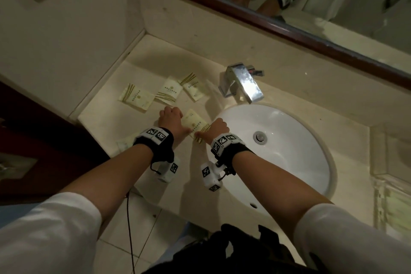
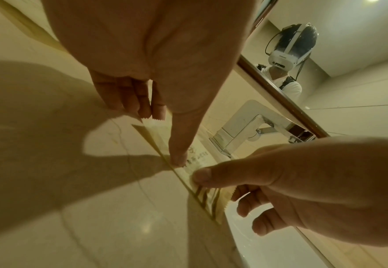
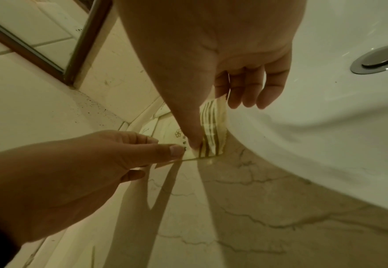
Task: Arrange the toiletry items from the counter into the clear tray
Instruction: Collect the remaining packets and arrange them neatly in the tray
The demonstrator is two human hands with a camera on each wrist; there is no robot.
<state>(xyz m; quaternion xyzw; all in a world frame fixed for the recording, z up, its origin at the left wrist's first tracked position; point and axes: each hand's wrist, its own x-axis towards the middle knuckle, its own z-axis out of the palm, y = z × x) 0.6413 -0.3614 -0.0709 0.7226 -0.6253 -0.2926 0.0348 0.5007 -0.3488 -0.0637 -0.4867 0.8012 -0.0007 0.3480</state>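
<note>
Beside the white basin (image 1: 278, 151), flat cream foil sachet with gold stripes (image 1: 195, 123) on beige marble counter (image 1: 144, 69), pinched by left hand (image 1: 170, 118) and right hand (image 1: 219, 128). Probably light, floppy, slippery; best gripped along crimped edges.

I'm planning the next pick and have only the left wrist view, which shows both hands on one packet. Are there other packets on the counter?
Observer: Yes. The head view shows three more packets lying flat beyond the left hand, toward the wall.
Operator: Any nearer the front edge?
Observer: What looks like another packet peeks out beside the left wrist.
Operator: Where is the tray?
Observer: The clear tray sits on the counter right of the sink, across the basin from the right hand and the held packet.
</note>
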